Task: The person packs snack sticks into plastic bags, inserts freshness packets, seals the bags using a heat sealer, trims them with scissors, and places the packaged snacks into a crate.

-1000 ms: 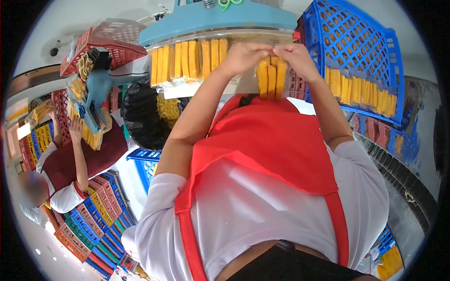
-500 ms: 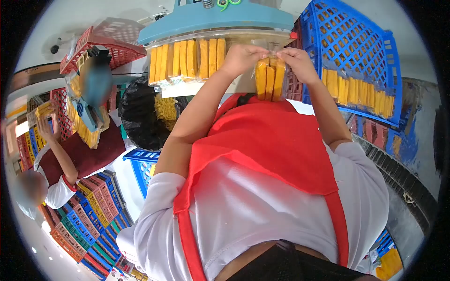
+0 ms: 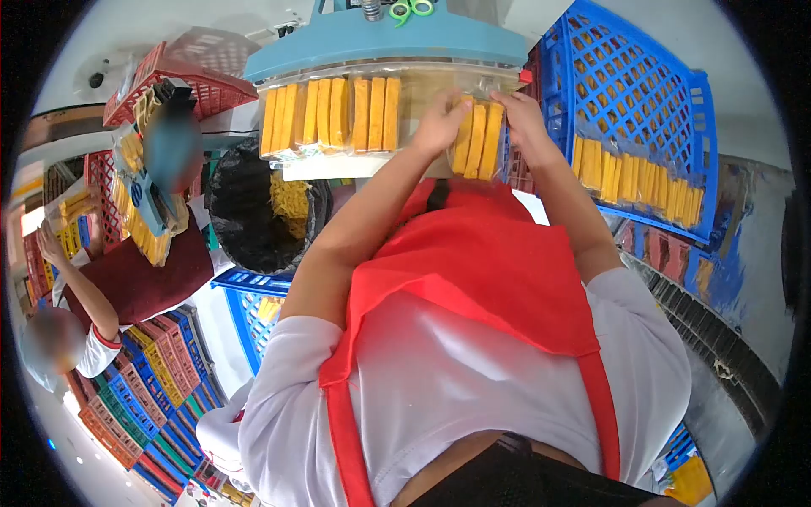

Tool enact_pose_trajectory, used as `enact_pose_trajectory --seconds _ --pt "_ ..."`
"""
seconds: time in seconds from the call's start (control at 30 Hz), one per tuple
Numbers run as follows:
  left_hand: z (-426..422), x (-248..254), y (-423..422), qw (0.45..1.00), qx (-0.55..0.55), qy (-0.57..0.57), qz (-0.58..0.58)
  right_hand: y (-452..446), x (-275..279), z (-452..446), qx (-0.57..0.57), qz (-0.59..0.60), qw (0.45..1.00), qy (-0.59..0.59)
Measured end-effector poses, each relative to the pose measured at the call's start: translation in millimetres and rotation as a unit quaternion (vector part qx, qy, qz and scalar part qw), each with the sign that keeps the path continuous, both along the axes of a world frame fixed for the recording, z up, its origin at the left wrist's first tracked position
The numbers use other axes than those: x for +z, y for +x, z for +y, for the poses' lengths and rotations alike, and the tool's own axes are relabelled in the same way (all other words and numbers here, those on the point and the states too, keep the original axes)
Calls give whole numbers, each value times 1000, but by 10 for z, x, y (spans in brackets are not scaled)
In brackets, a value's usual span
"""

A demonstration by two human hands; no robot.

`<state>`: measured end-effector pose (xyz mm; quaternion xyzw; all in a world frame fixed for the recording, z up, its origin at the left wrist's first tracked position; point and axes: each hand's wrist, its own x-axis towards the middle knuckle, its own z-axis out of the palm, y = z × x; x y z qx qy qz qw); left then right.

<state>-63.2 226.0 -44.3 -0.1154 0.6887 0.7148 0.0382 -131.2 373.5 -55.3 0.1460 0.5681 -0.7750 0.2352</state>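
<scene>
A clear bag of yellow sticks (image 3: 478, 144) hangs upright between my hands, below the right part of the light-blue sealing machine (image 3: 389, 38). My left hand (image 3: 441, 123) is closed on the bag's upper left edge. At its upper right edge, my right hand (image 3: 520, 117) has its fingers pressed on the plastic. Left of my hands, several filled bags (image 3: 329, 114) stand in a row along the machine's front, their tops at its bar.
Right of me stands a blue crate (image 3: 638, 93) with filled bags inside. A black-lined bin (image 3: 245, 207) holds yellow scraps. At the left, a co-worker in a maroon apron (image 3: 148, 275) holds a bag beside another machine. Coloured crates (image 3: 144, 389) are stacked below.
The held bag has shifted slightly left and tilted, and my left hand has moved lower along its edge. The co-worker's raised hand has moved left and down.
</scene>
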Motion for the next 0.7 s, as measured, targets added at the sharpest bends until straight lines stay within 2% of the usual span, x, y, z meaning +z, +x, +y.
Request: enact_pose_trajectory --seconds 0.07,0.1,0.17,0.23,0.3,0.33,0.43,0.53,0.7 --pt "-27 226 -97 999 24 -28 8 -176 -41 -95 -4 7 1000 23" --pt "-51 187 -146 999 24 -28 7 -227 -50 -127 -9 15 999 45" --pt "-112 70 -305 960 70 -257 91 -258 -43 -228 -50 6 999 16" --pt "-111 129 -332 959 85 -260 74 -261 -29 -248 -92 0 996 -15" --pt "-110 158 -347 958 99 -264 57 -81 -9 -178 -44 60 987 -140" --pt "-105 146 -349 955 98 -273 57 32 34 -182 -43 59 987 -142" --pt "-87 175 -342 953 95 -285 48 299 108 -191 40 170 985 1" --pt "-80 160 -370 955 101 -277 39 279 241 -274 -4 115 992 -42" --pt "-153 169 -334 966 101 -236 -4 294 222 -403 -25 114 991 -60"
